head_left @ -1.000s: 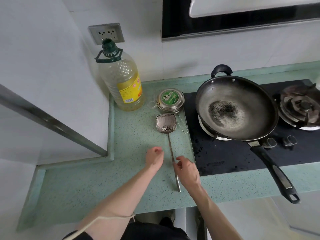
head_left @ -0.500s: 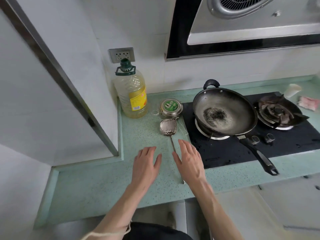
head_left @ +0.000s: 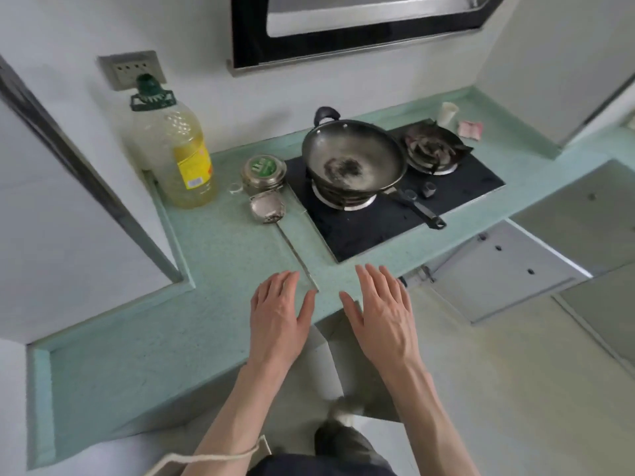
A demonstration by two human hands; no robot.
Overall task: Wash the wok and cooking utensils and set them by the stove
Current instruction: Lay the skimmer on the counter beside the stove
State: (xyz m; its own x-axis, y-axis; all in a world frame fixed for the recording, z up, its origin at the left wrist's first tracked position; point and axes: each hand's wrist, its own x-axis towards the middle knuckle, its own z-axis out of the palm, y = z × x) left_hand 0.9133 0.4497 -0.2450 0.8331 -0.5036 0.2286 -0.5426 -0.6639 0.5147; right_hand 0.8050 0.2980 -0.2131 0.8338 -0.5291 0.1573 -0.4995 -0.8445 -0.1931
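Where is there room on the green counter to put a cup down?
The counter is bare left of the left hand, below the oil bottle. It is crowded near the stove: tin, spatula and wok sit close together.

The round dark metal wok [head_left: 354,159], with a charred patch in its bowl and a long black handle pointing toward the right hand [head_left: 379,316], sits on a stove burner well beyond that hand. The flat steel spatula [head_left: 275,218] lies on the table, its handle end just beside the left hand's [head_left: 278,317] fingertips.
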